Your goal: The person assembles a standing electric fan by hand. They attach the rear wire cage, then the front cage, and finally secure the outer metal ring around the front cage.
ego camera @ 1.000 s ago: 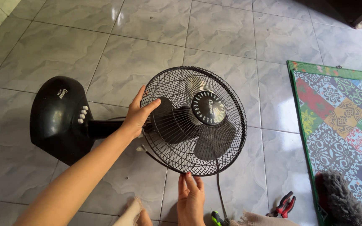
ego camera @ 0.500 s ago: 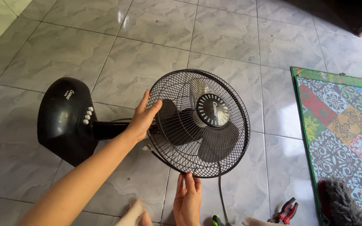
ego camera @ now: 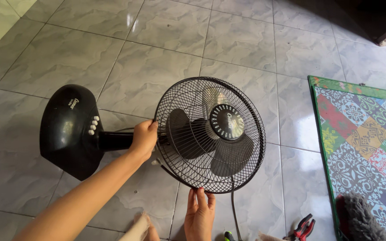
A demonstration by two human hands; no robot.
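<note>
Seen from the head camera, a black fan (ego camera: 208,134) lies on the grey tiled floor (ego camera: 157,53), the left hand (ego camera: 144,139) clenched around its neck behind the wire guard while the right hand (ego camera: 199,214), fingers extended, touches the guard's lower rim, a patterned mat (ego camera: 367,134) nearby.

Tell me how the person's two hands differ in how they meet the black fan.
The left hand is curled in a grip at the left edge of the fan, behind the grille, while the right hand is flat and open. The left hand comes in from the side; the right hand reaches up from below, its fingers just touching the grille's bottom rim. Both are bare and both touch the fan.
</note>
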